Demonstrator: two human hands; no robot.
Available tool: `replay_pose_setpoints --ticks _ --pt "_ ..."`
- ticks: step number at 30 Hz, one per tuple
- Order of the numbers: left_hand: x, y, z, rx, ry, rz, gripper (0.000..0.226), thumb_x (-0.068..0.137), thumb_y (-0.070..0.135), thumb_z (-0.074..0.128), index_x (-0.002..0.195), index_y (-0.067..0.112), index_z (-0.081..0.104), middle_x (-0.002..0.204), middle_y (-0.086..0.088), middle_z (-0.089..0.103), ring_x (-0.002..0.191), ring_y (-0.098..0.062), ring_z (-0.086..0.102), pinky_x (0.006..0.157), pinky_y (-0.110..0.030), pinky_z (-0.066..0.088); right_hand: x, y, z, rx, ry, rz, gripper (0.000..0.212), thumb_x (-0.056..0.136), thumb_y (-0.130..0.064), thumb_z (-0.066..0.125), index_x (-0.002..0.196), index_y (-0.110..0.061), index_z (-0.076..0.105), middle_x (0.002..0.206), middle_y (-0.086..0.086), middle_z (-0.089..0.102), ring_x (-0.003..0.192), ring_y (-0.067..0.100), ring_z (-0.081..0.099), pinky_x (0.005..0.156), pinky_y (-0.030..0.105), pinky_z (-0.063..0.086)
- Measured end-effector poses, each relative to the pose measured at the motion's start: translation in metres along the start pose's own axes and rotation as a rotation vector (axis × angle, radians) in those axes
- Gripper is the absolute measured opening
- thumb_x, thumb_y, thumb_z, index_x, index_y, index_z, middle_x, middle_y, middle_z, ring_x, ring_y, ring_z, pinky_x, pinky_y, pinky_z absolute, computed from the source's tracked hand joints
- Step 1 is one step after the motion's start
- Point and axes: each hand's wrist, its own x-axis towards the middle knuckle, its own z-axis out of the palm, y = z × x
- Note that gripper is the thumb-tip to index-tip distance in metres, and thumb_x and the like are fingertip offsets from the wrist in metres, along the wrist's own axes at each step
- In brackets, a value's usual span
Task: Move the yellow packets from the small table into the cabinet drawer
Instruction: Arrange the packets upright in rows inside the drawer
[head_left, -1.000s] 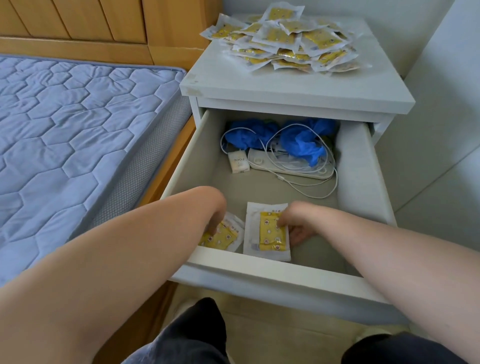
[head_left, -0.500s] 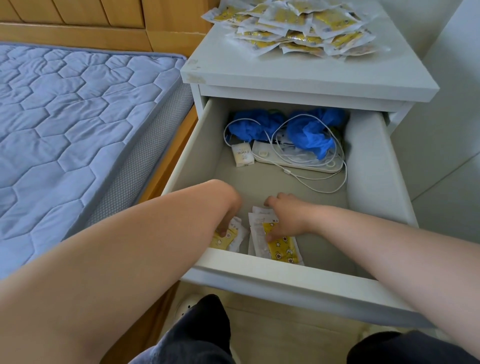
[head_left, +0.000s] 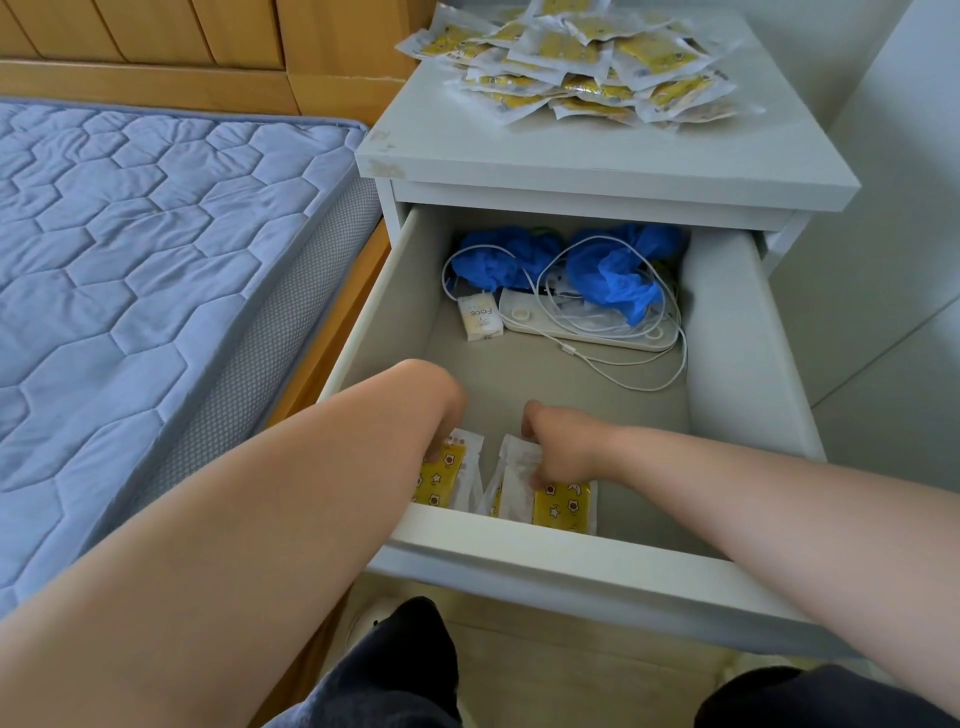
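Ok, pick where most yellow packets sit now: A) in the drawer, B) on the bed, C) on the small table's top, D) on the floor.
C: the pile of yellow packets covers the small table, while only a few packets lie in the drawer.

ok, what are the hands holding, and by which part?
Left hand is on the far end of the left yellow packet; right hand on the upper part of the right yellow packet. Grip or press: cannot tell.
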Motion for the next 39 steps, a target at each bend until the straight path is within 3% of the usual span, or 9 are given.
replay_pose_setpoints --ticks 2,6,12,14,19,24,29,36,39 --pt "0.000 0.001 -0.001 0.039 -0.004 0.003 0.049 0.082 0.033 0.074 0.125 0.013 0.059 0.113 -0.005 0.061 0.103 -0.025 0.060 0.090 -0.036 0.050 0.003 0.000 0.000 0.000 -0.005 0.009 0.053 0.079 -0.026 0.075 0.121 -0.004 0.052 0.117 0.010 0.061 0.102 0.027 0.060 0.080 0.033 0.051" --pt "-0.001 0.002 -0.002 0.045 -0.047 0.005 0.054 0.079 0.035 0.076 0.125 0.013 0.058 0.119 -0.006 0.061 0.104 -0.025 0.060 0.092 -0.037 0.050 0.003 -0.003 0.000 0.000 -0.023 0.020 0.037 0.081 -0.030 0.073 0.104 -0.003 0.065 0.102 0.010 0.066 0.085 0.023 0.058 0.067 0.027 0.042" --pt "-0.006 0.007 -0.006 -0.078 0.011 0.114 0.055 0.081 0.033 0.074 0.127 0.013 0.052 0.124 -0.005 0.058 0.110 -0.025 0.057 0.081 -0.031 0.044 0.004 -0.006 -0.001 0.115 0.007 0.043 0.051 0.079 -0.028 0.075 0.121 -0.007 0.053 0.119 0.009 0.060 0.107 0.024 0.058 0.076 0.027 0.044" --pt "-0.005 0.007 -0.005 -0.093 -0.009 0.127 0.049 0.083 0.030 0.073 0.126 0.013 0.056 0.124 -0.006 0.060 0.110 -0.025 0.058 0.084 -0.032 0.046 0.003 -0.005 -0.001 0.136 -0.032 0.072 0.056 0.080 -0.022 0.074 0.127 -0.006 0.049 0.123 0.008 0.058 0.112 0.025 0.057 0.083 0.029 0.047" --pt "-0.005 0.004 -0.004 -0.107 -0.057 0.156 0.041 0.086 0.027 0.069 0.124 0.014 0.059 0.124 -0.005 0.062 0.111 -0.025 0.059 0.094 -0.035 0.047 0.006 -0.003 0.000 0.025 -0.092 0.088 0.030 0.084 -0.010 0.063 0.113 -0.001 0.061 0.113 0.012 0.062 0.101 0.027 0.062 0.078 0.032 0.052" --pt "-0.009 0.004 -0.007 -0.130 -0.095 0.184 0.040 0.091 0.022 0.064 0.129 0.014 0.055 0.128 -0.005 0.059 0.115 -0.025 0.057 0.090 -0.032 0.044 0.004 -0.009 0.003 -0.066 -0.046 0.080 0.034 0.083 -0.016 0.064 0.115 -0.008 0.058 0.121 0.013 0.045 0.109 0.029 0.052 0.076 0.027 0.041" --pt "-0.011 0.006 -0.007 -0.160 -0.125 0.205 0.042 0.094 0.018 0.060 0.134 0.014 0.049 0.133 -0.006 0.056 0.119 -0.025 0.055 0.088 -0.031 0.043 0.006 -0.009 0.002 0.053 -0.040 0.096 0.047 0.078 -0.011 0.072 0.121 -0.004 0.053 0.119 0.011 0.059 0.105 0.027 0.060 0.080 0.031 0.052" --pt "-0.004 0.011 -0.002 -0.052 -0.120 0.166 0.046 0.091 0.037 0.062 0.131 0.015 0.052 0.131 -0.004 0.056 0.116 -0.026 0.054 0.093 -0.036 0.042 0.005 -0.006 -0.001 -0.060 -0.095 0.117 0.041 0.079 -0.026 0.075 0.111 -0.002 0.062 0.097 0.007 0.058 0.086 0.022 0.057 0.073 0.029 0.046" --pt "-0.004 0.010 -0.001 -0.006 -0.063 0.110 0.053 0.087 0.045 0.064 0.131 0.016 0.053 0.128 -0.004 0.057 0.114 -0.026 0.056 0.091 -0.035 0.044 0.006 -0.008 0.001 -0.036 -0.029 0.075 0.044 0.078 -0.035 0.075 0.109 -0.006 0.063 0.102 0.009 0.064 0.094 0.026 0.061 0.073 0.029 0.045"
